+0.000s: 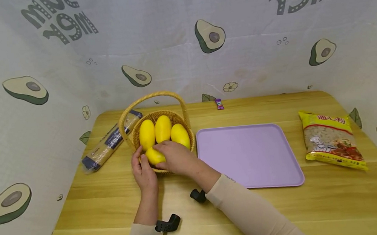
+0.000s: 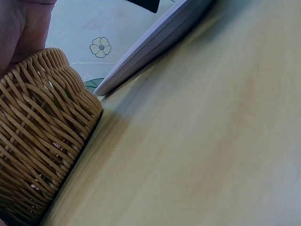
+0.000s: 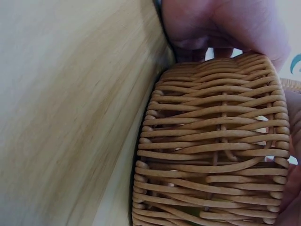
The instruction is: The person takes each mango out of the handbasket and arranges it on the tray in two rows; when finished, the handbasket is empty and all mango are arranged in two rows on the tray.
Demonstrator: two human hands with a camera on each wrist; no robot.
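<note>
Gripping a yellow fruit [image 1: 155, 157] left of centre, the right hand [image 1: 178, 158] should clasp its slick-looking middle; the left hand [image 1: 145, 175] holds the basket [image 3: 197, 113].

Basket [image 3: 211, 136] rough wicker; tray [image 1: 247, 157] smooth matt plast.; tbl [image 1: 101, 201] wood-grain, satiny.

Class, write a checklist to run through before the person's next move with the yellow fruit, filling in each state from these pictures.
1. Basket standing on the table: ok.
2. Right-hand grip on the front yellow fruit: ok.
3. Left-hand grip firm at the basket's rim: cannot tell.
4. Handle out of the way: not ok; it arches up above the basket.
5. Tray close by: ok, right of the basket.
6. More fruit underneath: cannot tell; hidden.
</note>
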